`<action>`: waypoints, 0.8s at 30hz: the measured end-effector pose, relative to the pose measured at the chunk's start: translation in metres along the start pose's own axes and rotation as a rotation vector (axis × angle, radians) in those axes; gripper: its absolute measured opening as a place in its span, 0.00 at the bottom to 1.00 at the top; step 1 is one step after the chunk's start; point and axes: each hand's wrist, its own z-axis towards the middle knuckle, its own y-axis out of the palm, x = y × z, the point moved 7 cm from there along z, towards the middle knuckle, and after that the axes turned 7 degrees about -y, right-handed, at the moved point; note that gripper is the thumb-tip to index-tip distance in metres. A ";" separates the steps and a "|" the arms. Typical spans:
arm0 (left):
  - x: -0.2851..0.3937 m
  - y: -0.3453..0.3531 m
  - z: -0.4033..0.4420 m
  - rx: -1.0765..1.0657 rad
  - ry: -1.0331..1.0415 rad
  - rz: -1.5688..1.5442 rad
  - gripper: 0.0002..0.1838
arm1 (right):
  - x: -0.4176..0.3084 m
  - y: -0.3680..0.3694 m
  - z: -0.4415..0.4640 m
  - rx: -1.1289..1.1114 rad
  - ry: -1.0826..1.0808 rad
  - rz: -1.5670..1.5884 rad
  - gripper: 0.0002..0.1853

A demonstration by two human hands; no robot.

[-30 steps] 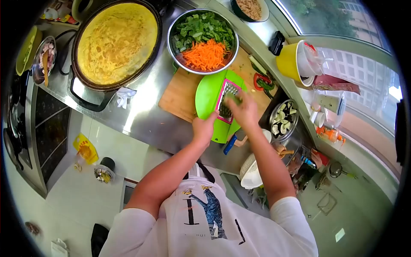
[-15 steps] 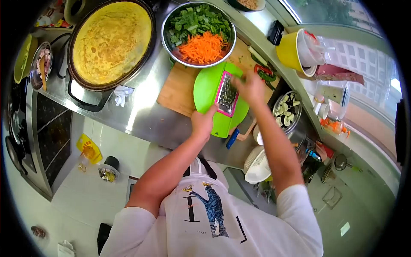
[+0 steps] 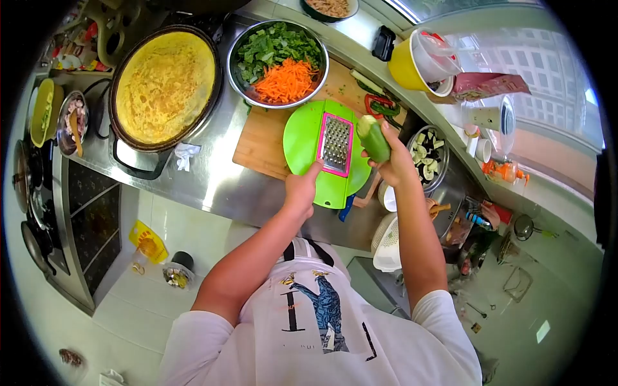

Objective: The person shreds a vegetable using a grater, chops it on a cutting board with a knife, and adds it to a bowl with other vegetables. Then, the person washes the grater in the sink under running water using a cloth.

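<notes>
My right hand (image 3: 396, 165) grips a short green cucumber (image 3: 373, 138) with a pale cut end, lifted just right of the grater. The grater (image 3: 336, 143) has a metal face in a pink frame and is set in a green holder (image 3: 333, 193). That holder lies across a round green container (image 3: 301, 138) on the wooden cutting board. With its thumb on the pink frame, my left hand (image 3: 301, 192) holds the grater's near left edge; its other fingers are partly hidden. A blue-handled tool (image 3: 346, 209) pokes out under the green holder.
A steel bowl (image 3: 235, 80) of chopped greens and shredded carrot stands behind the board (image 3: 254, 145). To the left is a large pan with a yellow pancake (image 3: 166, 80). A bowl of cut eggplant (image 3: 428, 154), a white basket (image 3: 386, 248) and red pepper pieces (image 3: 378, 106) are at right.
My right hand has drawn back right from the grater, and the cucumber now shows in it. The grater's face is uncovered. My left hand stays at the grater; the view has shifted slightly.
</notes>
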 end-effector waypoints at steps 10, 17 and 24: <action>0.009 0.035 -0.021 -0.039 0.146 0.030 0.23 | 0.015 -0.054 -0.084 0.028 -0.078 0.327 0.25; 0.014 0.051 -0.008 -0.001 0.073 0.041 0.21 | 0.058 -0.102 -0.133 0.080 -0.098 0.474 0.26; 0.015 0.045 0.010 -0.100 0.137 0.105 0.21 | 0.087 -0.131 -0.156 0.022 -0.132 0.580 0.25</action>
